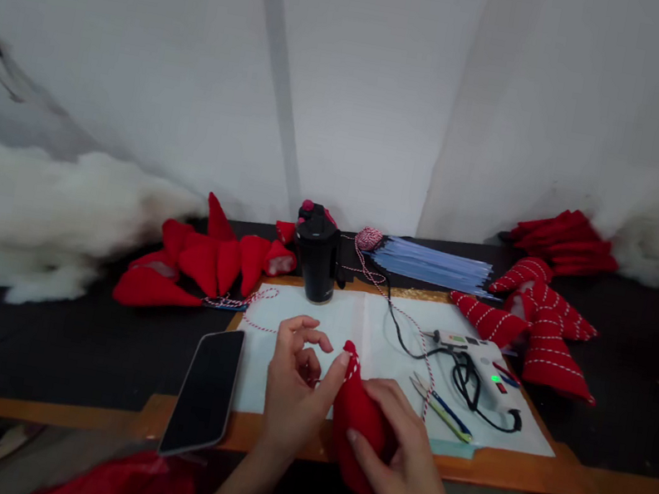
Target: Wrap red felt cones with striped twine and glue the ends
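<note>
**Stuffed red cone held over the mat, with a live glue gun close by**

The right hand (397,465) wraps the body of a stuffed red fabric cone (359,425) in a narrow, firm-looking grip, holding it just above the near edge of a white sheet (294,342). The left hand (297,385) sits beside it, its thumb against the cone's white-striped tip (351,364) and its fingers curled inward. Whether it truly pinches the tip, I cannot tell.

The risks lie close to that grip. A strand of red-and-white baker's twine (411,324) crosses the sheet from its ball (369,239) and passes near the scissors (442,407), so a sweep of the right hand could snag it and drag things across the mat. The hot glue gun (477,365) shows a green light, so it may be hot; its black cord (462,379) loops beside the scissors, and a tug on it could swing the gun toward a bare wrist or the fabric.

Farther out, the black bottle (316,253) stands upright at the sheet's far edge — a careless elbow could tip it. The smartphone (204,390) overhangs the orange-edged board (49,411), so it could be knocked off. Red cones (207,260), striped cones (545,351) and white polyester stuffing (24,221) lie around the work, and loose fibres could stick to any glue.
</note>
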`<action>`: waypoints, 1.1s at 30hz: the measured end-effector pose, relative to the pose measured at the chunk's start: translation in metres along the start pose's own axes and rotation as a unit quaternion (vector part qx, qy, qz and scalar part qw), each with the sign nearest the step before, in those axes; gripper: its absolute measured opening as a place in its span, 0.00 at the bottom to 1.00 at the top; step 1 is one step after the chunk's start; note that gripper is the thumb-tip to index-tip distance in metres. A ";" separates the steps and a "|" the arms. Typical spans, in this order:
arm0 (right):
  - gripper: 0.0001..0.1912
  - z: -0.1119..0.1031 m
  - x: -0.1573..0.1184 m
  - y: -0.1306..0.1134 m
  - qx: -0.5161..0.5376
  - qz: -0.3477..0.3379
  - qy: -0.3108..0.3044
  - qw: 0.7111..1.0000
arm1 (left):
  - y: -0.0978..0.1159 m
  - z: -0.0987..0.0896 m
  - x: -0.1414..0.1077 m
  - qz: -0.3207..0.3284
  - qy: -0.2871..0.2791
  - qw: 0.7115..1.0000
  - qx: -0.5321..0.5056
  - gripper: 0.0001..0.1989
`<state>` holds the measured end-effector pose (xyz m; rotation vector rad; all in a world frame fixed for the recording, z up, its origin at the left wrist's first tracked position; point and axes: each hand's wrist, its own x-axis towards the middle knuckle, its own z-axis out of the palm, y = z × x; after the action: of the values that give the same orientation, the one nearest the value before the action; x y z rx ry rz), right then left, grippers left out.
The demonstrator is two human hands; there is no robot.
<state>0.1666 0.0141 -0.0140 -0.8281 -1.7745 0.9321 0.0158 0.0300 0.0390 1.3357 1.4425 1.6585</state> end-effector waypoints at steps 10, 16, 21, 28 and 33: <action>0.25 0.003 0.003 -0.003 -0.051 0.025 0.013 0.998 | -0.001 0.005 -0.008 -0.043 -0.002 0.999 0.008 0.34; 0.23 -0.001 0.002 0.001 -0.038 0.036 0.034 0.998 | -0.008 -0.005 -0.026 -0.024 -0.024 0.998 0.056 0.23; 0.21 0.000 0.001 0.000 0.036 0.078 0.062 0.994 | -0.015 -0.017 -0.026 -0.033 -0.074 0.994 0.069 0.10; 0.21 -0.005 0.002 -0.011 0.237 0.166 0.046 0.956 | -0.025 -0.014 -0.026 -0.050 -0.102 0.993 -0.037 0.14; 0.22 -0.008 0.002 -0.015 0.353 0.214 0.028 0.910 | -0.029 -0.011 -0.029 -0.044 -0.114 0.991 -0.063 0.15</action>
<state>0.1713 0.0110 0.0019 -0.7493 -1.0683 1.6850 0.0098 0.0076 0.0029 1.3223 1.2254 1.4635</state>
